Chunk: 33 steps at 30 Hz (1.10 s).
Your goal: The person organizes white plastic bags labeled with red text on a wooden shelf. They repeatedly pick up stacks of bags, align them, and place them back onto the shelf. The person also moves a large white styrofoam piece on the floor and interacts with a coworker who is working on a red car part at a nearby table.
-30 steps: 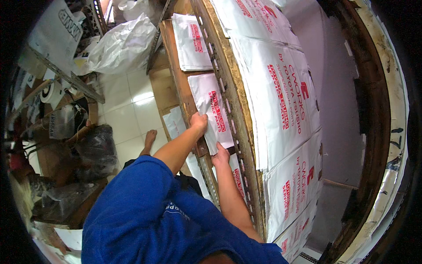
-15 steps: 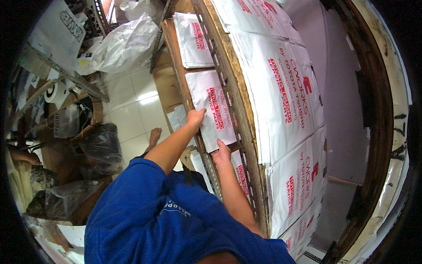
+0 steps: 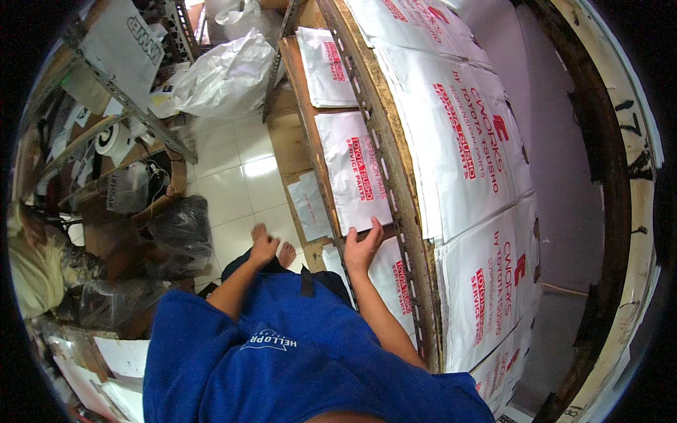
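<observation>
A stack of flat white bags with red print (image 3: pixel 345 151) lies on a shelf level to my right. My right hand (image 3: pixel 364 248) is at the stack's near edge, thumb and fingers apart, with the fingertips touching or just beside it. Held back over the floor in front of my body, my left hand (image 3: pixel 264 247) is smeared by motion, and its fingers cannot be read. Farther along the same shelf lies another stack of white bags (image 3: pixel 326 67). Below and nearer me, part of a third stack (image 3: pixel 393 282) shows beside my right forearm.
Larger white printed bags (image 3: pixel 458 134) are piled on the upper shelf, behind a perforated metal rail (image 3: pixel 377 120). On the left stand a cluttered metal rack (image 3: pixel 134 116) and dark plastic bags (image 3: pixel 180 229). A translucent white bag (image 3: pixel 226 74) lies on the tiled floor (image 3: pixel 226 166).
My left hand has let go of the stack's left edge and moved back toward my body. My right hand stays at the near edge, its fingers more spread. The view has shifted slightly.
</observation>
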Motion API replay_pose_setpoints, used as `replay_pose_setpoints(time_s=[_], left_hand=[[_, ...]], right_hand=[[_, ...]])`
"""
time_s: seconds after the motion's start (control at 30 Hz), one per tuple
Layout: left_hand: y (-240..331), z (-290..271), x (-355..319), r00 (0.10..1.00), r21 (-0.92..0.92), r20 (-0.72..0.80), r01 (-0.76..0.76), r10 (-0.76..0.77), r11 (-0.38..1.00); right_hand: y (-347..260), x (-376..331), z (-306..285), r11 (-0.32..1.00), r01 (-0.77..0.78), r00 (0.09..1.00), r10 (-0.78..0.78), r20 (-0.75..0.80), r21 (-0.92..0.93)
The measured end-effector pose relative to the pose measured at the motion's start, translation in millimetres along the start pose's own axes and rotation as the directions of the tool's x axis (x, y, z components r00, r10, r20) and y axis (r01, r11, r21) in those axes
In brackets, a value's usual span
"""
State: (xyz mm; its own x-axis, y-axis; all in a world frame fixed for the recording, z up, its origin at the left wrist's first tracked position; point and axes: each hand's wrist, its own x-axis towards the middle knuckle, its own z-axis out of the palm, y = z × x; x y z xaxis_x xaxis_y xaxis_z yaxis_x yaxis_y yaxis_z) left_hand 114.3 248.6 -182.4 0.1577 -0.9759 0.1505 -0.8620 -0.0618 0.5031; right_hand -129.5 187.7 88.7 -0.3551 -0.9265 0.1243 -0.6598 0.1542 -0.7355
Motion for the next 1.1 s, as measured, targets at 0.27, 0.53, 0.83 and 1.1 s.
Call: replay_pose_setpoints(time_s=[0.27, 0.53, 0.83, 1.1], left_hand=[[25, -148, -48, 0.633, -0.046, 0.632, 0.606, -0.447, 0.794], [58, -178, -117, 0.779, -0.275, 0.469, 0.576, -0.416, 0.77], [66, -209, -250, 0.744, -0.165, 0.492, 0.59, -0.452, 0.791], [50, -177, -334, 0.694, -0.219, 0.514, 0.675, -0.504, 0.705]], right_hand=[[-4, 36, 48, 0.705, 0.505, 0.862, -0.38, 0.337, -0.498], [38, 53, 49, 0.765, 0.563, 0.819, -0.466, 0.334, -0.314], [17, 27, 38, 0.723, 0.635, 0.772, -0.58, 0.261, -0.271], [53, -165, -13, 0.826, 0.494, 0.552, -0.54, 0.636, 0.273]])
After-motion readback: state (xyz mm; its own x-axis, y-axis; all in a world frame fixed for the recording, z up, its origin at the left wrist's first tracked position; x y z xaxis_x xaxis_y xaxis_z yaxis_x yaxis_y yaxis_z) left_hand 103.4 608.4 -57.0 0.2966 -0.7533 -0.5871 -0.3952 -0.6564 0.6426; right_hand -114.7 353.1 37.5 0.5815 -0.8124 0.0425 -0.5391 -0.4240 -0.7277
